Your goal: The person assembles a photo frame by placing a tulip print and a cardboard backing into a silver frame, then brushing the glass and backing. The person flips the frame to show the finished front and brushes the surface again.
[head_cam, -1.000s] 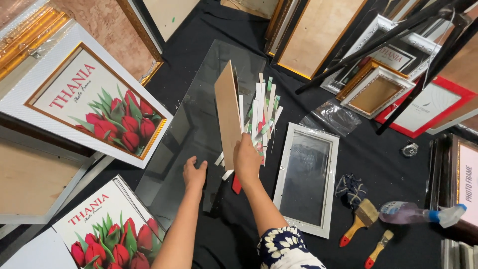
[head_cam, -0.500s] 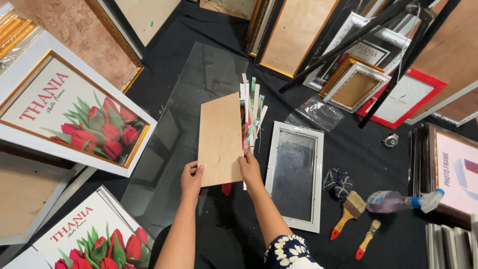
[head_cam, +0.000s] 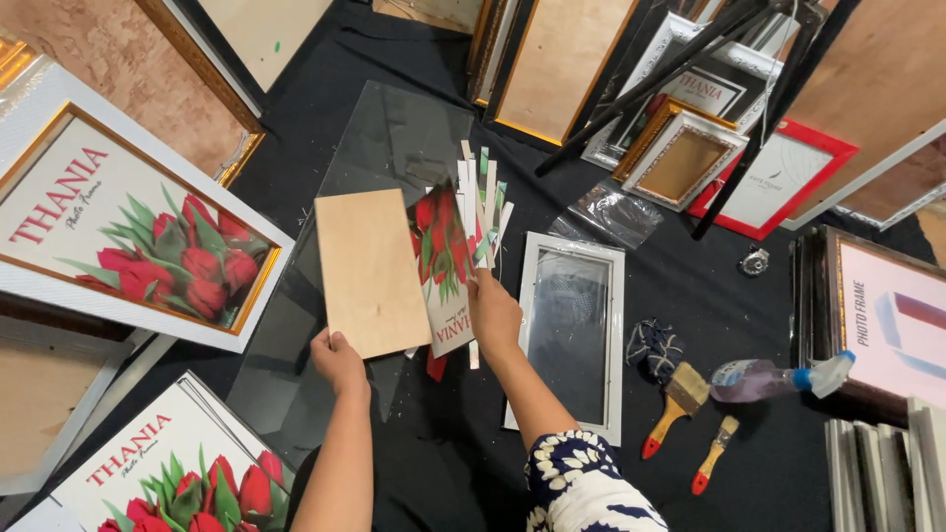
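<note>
My left hand grips the near edge of a thin plain wooden backing board, held flat over a large glass sheet on the black cloth. My right hand holds a printed sheet with red tulips, tilted up beside the board. Several paper strips lie just behind the print. A white empty frame with glass rests to the right of my right hand.
Large framed tulip prints lean at left and lower left. Two brushes, a spray bottle, a dark cloth, a plastic bag and stacked frames crowd the right side. A black tripod stands over them.
The board moved from upright to flat and shifted left into my left hand. My right hand separated the tulip print from it and now holds the print alone.
</note>
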